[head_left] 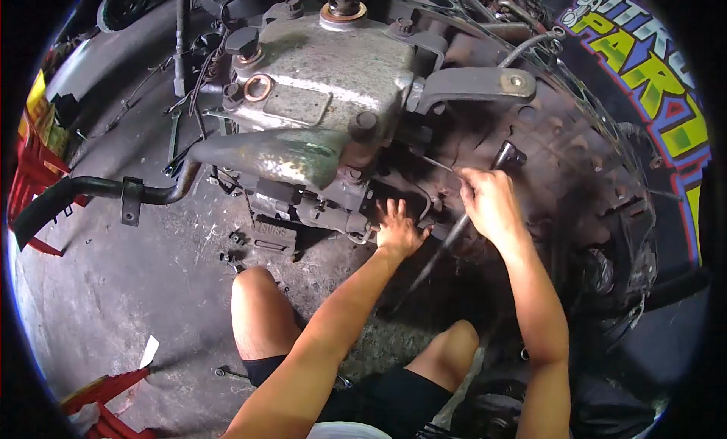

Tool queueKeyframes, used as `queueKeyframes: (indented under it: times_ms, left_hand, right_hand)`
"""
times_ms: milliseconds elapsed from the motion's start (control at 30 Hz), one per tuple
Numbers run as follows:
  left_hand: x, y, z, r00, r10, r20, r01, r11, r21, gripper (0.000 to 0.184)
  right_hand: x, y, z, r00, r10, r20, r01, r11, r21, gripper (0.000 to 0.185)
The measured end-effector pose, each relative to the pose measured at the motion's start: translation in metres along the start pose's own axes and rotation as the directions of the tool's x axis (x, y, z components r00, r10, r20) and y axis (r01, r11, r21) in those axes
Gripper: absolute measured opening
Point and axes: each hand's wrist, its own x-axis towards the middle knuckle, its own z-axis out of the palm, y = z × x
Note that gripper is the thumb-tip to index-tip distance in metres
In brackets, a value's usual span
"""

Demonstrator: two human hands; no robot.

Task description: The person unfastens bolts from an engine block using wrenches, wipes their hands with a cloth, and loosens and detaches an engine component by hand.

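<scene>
My left hand (401,228) rests with fingers spread on the dark lower side of a greasy engine assembly, beside a cylindrical part (322,216) that looks like a starter motor. Closed around a thin metal rod (433,163) is my right hand (488,200). The rod points up and left into the shadowed gap by the engine block; its far end is hard to make out. A long metal bar (447,242) with a dark thick head (509,155) slants behind my right hand. Above both hands sits the engine's pale metal cover (326,60).
A bent pipe (257,155) juts left from the engine, and a flat bracket arm (481,83) sticks out right. Below the pipe, a metal block (274,238) and small bolts lie on the concrete floor (166,287). Red plastic pieces (38,174) stand left; a printed banner (644,68) hangs right.
</scene>
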Motion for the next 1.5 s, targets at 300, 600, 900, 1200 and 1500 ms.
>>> queueKeyframes:
  times_ms: [300, 600, 900, 1200, 1500]
  left_hand:
    - [0.002, -0.004, 0.015, 0.994, 0.017, -0.106, -0.021, 0.999, -0.037, 0.068]
    - [0.004, -0.003, 0.015, 0.996, 0.017, -0.085, -0.018, 1.0, -0.019, 0.067]
    - [-0.028, 0.016, -0.082, 0.813, -0.092, -0.575, -0.287, 0.797, -0.532, 0.039]
    - [0.087, -0.01, -0.089, 0.926, -0.1, -0.364, -0.374, -0.1, -0.922, 0.043]
    - [0.099, -0.012, -0.097, 0.581, 0.379, -0.721, -0.717, 0.657, -0.232, 0.031]
  right_hand:
    - [0.038, -0.004, -0.009, 0.989, -0.089, 0.118, 0.104, 0.986, -0.129, 0.018]
    - [0.063, -0.024, -0.001, 0.976, -0.041, 0.212, 0.091, 0.968, -0.235, 0.021]
    - [0.063, -0.016, 0.016, 0.95, -0.091, -0.298, 0.106, 0.994, 0.035, 0.03]
    - [0.057, -0.014, 0.034, 0.859, -0.049, -0.509, 0.124, 0.986, 0.115, 0.03]
    - [0.038, 0.005, 0.041, 0.852, -0.002, -0.524, 0.081, 0.988, 0.128, 0.028]
